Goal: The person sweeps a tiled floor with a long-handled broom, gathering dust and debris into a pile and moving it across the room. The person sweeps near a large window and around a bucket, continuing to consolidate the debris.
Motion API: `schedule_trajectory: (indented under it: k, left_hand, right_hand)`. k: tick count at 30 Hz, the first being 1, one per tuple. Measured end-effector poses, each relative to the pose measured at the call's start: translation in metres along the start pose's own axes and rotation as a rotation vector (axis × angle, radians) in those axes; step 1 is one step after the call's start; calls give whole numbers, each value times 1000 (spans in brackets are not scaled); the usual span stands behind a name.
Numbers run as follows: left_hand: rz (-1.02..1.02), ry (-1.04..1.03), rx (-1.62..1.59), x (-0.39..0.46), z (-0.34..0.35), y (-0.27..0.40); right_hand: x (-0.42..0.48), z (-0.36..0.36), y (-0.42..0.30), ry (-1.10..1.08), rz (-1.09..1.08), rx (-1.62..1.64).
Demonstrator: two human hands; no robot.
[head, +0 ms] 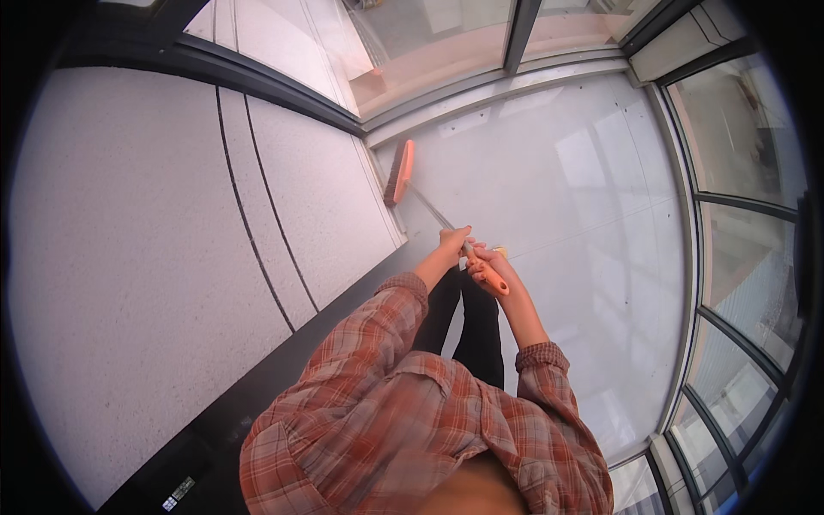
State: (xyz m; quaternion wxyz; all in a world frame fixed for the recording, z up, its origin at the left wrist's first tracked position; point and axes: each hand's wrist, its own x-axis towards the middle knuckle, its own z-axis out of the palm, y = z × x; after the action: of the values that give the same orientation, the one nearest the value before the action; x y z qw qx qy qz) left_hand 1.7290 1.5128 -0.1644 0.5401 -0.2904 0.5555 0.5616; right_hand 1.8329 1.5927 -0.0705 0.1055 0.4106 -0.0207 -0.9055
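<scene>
A long-handled broom (404, 168) with an orange head and dark bristles lies against the foot of the pale wall at the corner. Its thin metal pole (432, 206) runs from the head down to an orange plastic grip (492, 278) with a hanging hole. My left hand (454, 239) is closed round the pole just above the grip. Lower down, my right hand (484, 265) holds the orange grip, partly hidden by it. Both hands are close together in front of my dark trousers.
Small dark specks dot the smooth pale floor (579, 225). A rough white wall (161, 257) with two dark grooves rises on the left. Dark-framed windows (740, 161) stand along the right, above a low sill, and more glass (444, 45) is ahead.
</scene>
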Motion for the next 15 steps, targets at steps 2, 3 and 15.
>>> schedule_trajectory:
  k: [2, 3, 15]
  left_hand:
    - [33, 4, 1, 48, 9, 23]
    - [46, 16, -3, 73, 11, 33]
    - [-100, -198, 185, 38, 179, 7]
  right_hand:
    - [32, 6, -33, -37, 28, 18]
    - [41, 9, -46, -51, 30, 97]
    - [-51, -11, -98, 292, -321, 172]
